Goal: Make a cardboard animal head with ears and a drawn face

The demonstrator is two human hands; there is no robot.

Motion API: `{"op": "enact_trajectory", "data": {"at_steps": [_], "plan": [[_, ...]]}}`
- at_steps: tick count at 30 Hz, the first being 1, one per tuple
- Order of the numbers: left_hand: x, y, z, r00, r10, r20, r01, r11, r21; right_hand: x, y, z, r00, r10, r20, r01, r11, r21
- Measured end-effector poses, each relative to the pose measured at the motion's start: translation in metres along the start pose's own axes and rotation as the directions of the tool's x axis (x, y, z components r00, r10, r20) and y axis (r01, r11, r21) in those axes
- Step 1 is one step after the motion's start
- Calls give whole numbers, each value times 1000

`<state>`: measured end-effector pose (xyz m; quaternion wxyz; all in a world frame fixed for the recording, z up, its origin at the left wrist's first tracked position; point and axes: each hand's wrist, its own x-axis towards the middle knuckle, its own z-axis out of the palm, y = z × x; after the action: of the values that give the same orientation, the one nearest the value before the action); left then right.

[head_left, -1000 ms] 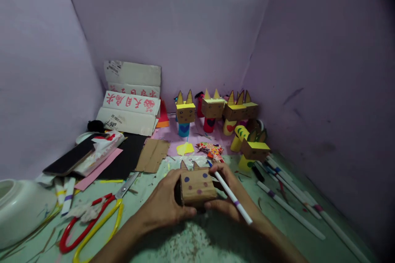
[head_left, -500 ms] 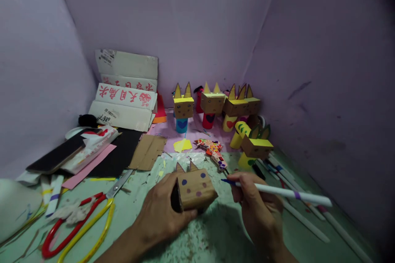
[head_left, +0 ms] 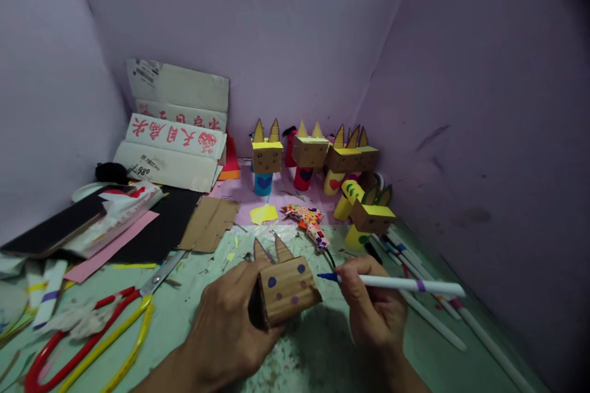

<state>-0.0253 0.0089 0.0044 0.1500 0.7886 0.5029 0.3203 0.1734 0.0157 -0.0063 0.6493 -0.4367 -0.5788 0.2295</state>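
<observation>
My left hand (head_left: 230,316) grips a small cardboard box head (head_left: 289,288) from its left side, just above the table. Two pointed ears rise from its top, and its front carries blue and purplish dots. My right hand (head_left: 375,310) pinches a white marker pen (head_left: 401,284) with a purple band. The blue tip points left, a short way from the box's right edge and apart from it. Behind my hands lies a floral-patterned glue gun (head_left: 308,221), its dark cord running toward my right hand.
Several finished cat figures, one with a blue tube body (head_left: 263,183), stand at the back. Red-and-yellow scissors (head_left: 138,301) lie at left, near brown cardboard (head_left: 209,224) and black paper (head_left: 161,227). More markers (head_left: 436,322) lie at right. Folded white cardboard (head_left: 173,147) leans against the wall.
The marker tip has come closer to the box head. The box has turned a little, showing its ears and dotted front more plainly. The whole view has shifted slightly.
</observation>
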Motion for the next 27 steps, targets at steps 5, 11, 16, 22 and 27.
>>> {"op": "enact_trajectory", "data": {"at_steps": [5, 11, 16, 22, 27], "plan": [[1, 3, -3, 999, 45, 3, -45, 999, 5, 0, -7, 4, 992, -121, 39, 121, 993, -10], [0, 1, -3, 999, 36, 2, -36, 997, 67, 1, -8, 3, 965, -173, 198, 180, 984, -17], [0, 1, -1, 999, 32, 0, -32, 998, 58, 1, -8, 4, 963, -151, 222, 167, 984, -56], [1, 2, -3, 999, 31, 10, -32, 998, 51, 1, -8, 5, 965, -158, 211, 171, 984, -48], [0, 1, -3, 999, 40, -2, -39, 997, 67, 0, -9, 6, 975, -124, 184, 132, 991, -31]]}}
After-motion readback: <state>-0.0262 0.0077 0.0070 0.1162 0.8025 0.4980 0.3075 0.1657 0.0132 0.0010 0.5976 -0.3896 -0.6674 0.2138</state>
